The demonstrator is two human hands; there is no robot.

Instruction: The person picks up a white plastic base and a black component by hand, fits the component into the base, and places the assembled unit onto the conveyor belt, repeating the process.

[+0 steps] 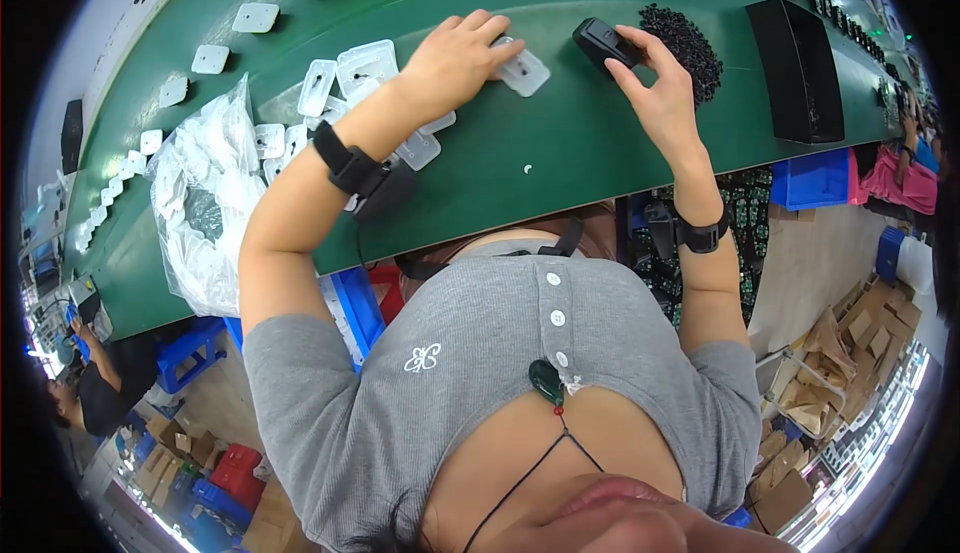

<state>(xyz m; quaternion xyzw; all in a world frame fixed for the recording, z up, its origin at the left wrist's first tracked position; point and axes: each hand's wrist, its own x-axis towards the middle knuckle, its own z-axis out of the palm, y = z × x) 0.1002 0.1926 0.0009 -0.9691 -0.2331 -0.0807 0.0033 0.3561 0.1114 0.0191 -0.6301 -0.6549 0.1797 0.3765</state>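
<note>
My left hand (pixel 452 65) is closed at the edge of a translucent white plastic cover (pixel 527 73), its index finger lying over one corner; the thumb is hidden. In my right hand (pixel 664 93), a small black plastic housing (pixel 598 41) is pinched between thumb and fingers, tilted just above the green bench top (pixel 490 168). Beside that hand lies a pile of small black parts (pixel 690 51). More translucent covers (pixel 367 63) are heaped loosely beneath and left of my left forearm, several with a dark mark in the middle.
A clear plastic bag of white pieces (pixel 205 208) lies on the left. White rectangular pieces (pixel 256 18) stand in a row along the far left. At the right is a black open box (pixel 797 71), with a blue bin (pixel 810 181) below. A co-worker (pixel 100 378) sits far left.
</note>
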